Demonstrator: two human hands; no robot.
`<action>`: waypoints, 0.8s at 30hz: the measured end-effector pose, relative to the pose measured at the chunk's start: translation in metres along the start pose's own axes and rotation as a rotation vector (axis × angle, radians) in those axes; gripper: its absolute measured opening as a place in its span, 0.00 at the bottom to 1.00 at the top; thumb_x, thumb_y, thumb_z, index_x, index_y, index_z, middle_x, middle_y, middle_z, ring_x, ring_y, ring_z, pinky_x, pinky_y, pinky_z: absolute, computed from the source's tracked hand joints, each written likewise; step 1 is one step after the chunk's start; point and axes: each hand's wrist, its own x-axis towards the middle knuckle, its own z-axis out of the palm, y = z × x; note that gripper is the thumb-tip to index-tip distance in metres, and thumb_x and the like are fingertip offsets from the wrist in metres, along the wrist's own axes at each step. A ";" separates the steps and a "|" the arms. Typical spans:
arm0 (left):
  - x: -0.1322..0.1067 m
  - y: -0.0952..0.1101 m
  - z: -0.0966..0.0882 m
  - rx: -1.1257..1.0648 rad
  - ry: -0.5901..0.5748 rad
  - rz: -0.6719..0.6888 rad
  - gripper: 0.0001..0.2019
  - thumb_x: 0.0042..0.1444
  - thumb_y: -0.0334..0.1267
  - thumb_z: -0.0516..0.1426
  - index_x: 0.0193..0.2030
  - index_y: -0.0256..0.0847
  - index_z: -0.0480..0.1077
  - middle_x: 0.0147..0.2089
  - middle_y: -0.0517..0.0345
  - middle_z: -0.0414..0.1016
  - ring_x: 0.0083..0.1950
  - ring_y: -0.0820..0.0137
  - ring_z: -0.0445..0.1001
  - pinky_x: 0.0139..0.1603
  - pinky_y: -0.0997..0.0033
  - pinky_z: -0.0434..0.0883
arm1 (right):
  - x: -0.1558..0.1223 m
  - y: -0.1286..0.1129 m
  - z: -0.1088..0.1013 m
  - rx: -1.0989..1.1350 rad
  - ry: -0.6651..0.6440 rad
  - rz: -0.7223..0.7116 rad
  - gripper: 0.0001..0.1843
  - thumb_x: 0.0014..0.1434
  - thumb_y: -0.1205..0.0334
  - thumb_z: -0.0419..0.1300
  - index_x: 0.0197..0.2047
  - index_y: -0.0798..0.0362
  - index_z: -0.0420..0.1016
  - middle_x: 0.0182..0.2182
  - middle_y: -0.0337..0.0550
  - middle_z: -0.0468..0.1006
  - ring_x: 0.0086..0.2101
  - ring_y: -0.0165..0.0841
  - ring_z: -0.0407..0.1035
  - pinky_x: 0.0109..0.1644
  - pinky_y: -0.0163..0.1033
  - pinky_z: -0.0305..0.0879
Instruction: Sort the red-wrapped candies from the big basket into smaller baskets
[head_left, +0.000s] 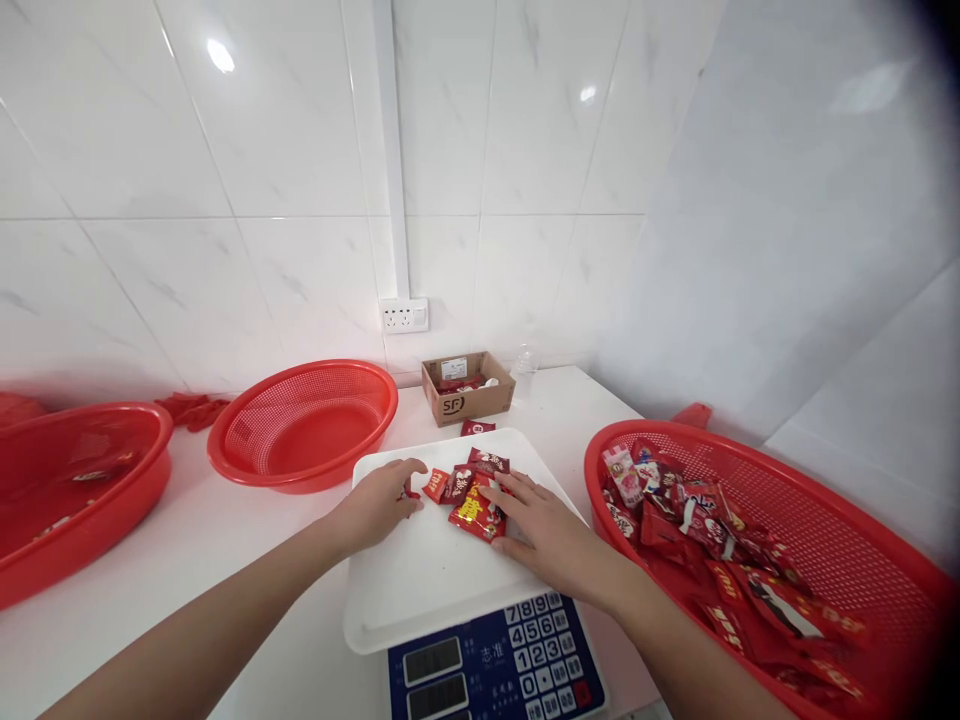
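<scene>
A white plastic weighing tray [427, 570] sits on a digital price scale [495, 660] with a blue keypad. A small heap of red wrapped candy packets [472, 500] lies on the tray between my hands. My left hand [375, 505] rests on the tray at the heap's left side, its fingers curled over a small red packet [409, 492]. My right hand [544, 525] lies spread palm-down on the heap's right side, its fingers touching a large red packet [476, 515]. Neither hand lifts anything.
A red mesh basket [750, 480] full of candy packets stands to the right. A bare red basket [304, 425] and a larger red basin [75, 480] stand to the left. Behind the tray are one red packet [478, 427] and a cardboard box [467, 392] holding packets, against a tiled wall.
</scene>
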 end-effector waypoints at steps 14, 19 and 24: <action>0.026 -0.005 -0.033 0.073 0.088 0.067 0.18 0.56 0.46 0.52 0.51 0.45 0.67 0.51 0.52 0.71 0.54 0.59 0.67 0.52 0.63 0.65 | -0.003 -0.007 -0.002 -0.007 -0.007 0.024 0.31 0.57 0.55 0.55 0.64 0.48 0.56 0.66 0.45 0.48 0.63 0.47 0.41 0.64 0.53 0.44; 0.020 0.015 0.011 0.044 -0.024 0.155 0.14 0.57 0.39 0.50 0.47 0.44 0.70 0.45 0.51 0.71 0.48 0.61 0.70 0.48 0.62 0.67 | -0.006 -0.008 -0.003 -0.012 -0.016 0.040 0.31 0.58 0.55 0.54 0.64 0.49 0.56 0.66 0.45 0.48 0.63 0.47 0.41 0.64 0.53 0.43; 0.023 0.015 0.014 0.014 -0.025 0.144 0.12 0.54 0.34 0.50 0.42 0.45 0.71 0.40 0.54 0.71 0.42 0.64 0.72 0.43 0.65 0.69 | -0.009 -0.007 -0.002 0.003 -0.007 0.035 0.30 0.58 0.56 0.54 0.63 0.48 0.56 0.65 0.45 0.49 0.63 0.46 0.41 0.64 0.54 0.43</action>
